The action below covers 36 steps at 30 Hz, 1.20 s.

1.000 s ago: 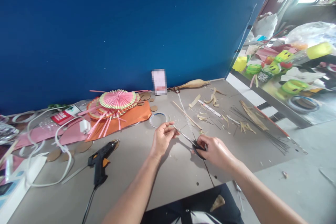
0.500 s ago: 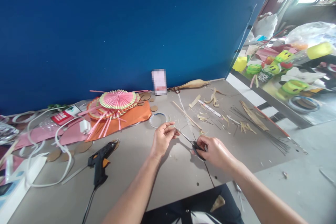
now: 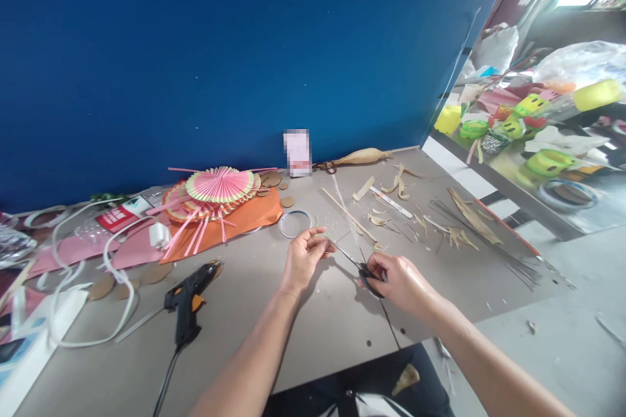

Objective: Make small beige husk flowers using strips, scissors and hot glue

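Observation:
Black-handled scissors [image 3: 370,279] are gripped in my right hand [image 3: 398,279], their blades pointing up and left. The blade tips reach the fingers of my left hand [image 3: 305,257], which are pinched together. Whatever lies between those fingertips is too small to make out. Both hands are just above the grey table, near its front edge. Beyond my left hand lies a ring of clear tape [image 3: 295,224]. A thin wooden stick [image 3: 348,214] and a white-and-red pen-like stick [image 3: 391,202] rest farther back, among dry husk scraps [image 3: 362,189].
A black glue gun [image 3: 186,303] with its cord lies at the left. Pink pleated paper fans [image 3: 222,186] sit on orange sheet [image 3: 264,214] behind it. A white cable loops beside a power strip [image 3: 42,339]. Thin wires [image 3: 508,260] and a long husk [image 3: 472,215] lie right.

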### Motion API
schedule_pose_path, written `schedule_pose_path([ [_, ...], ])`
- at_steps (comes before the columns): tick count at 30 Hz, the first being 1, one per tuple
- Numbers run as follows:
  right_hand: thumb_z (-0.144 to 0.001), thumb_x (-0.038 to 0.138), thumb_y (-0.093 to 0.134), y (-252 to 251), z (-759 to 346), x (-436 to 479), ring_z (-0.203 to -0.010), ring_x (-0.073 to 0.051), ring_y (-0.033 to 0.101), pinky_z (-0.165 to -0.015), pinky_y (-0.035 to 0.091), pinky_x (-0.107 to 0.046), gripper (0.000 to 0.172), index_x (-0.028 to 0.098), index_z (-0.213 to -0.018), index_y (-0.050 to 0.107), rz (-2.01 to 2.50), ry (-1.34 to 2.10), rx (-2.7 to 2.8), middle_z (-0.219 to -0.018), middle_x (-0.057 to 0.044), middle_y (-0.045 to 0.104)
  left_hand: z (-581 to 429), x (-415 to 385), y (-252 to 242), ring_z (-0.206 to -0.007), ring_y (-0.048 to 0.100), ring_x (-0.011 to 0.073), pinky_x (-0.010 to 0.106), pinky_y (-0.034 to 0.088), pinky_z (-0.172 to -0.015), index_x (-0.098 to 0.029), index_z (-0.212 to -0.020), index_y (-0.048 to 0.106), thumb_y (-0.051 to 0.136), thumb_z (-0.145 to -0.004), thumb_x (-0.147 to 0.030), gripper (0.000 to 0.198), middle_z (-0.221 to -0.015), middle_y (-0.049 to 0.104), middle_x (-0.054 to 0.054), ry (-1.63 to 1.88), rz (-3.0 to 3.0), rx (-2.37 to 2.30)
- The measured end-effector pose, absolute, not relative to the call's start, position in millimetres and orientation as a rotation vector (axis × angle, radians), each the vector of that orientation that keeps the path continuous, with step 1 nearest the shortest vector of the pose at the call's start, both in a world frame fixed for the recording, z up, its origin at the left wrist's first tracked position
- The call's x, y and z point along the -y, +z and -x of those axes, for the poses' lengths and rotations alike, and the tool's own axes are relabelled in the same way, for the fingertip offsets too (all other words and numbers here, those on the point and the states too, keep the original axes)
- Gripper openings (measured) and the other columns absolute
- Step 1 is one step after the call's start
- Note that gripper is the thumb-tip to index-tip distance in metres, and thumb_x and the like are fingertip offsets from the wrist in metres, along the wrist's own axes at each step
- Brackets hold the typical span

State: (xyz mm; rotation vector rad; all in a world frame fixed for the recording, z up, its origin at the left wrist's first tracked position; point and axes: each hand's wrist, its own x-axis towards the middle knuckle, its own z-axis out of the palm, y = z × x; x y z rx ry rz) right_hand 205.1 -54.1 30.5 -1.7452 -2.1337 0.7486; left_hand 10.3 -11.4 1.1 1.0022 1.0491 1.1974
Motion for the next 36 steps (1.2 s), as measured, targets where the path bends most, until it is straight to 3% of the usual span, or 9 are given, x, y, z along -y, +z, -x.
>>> schedule_pose_path([
  [36, -0.067, 0.043, 0.059, 30.4, -209.0, 50.1, -0.050, -0.009, 0.034, -0.045, 0.028, -0.020, 0.027, 0.019, -0.061, 0.048, 1.678, 0.935, 2.053, -0.054, 0.005, 0.045, -11.4, 12.9, 3.0, -0.066, 0.064, 0.0167, 0.026, 0.048, -0.060, -0.014, -0.099, 0.052, 0.065, -0.067, -0.030, 0.038, -0.070, 0.067, 0.005, 1.151, -1.047, -1.037],
])
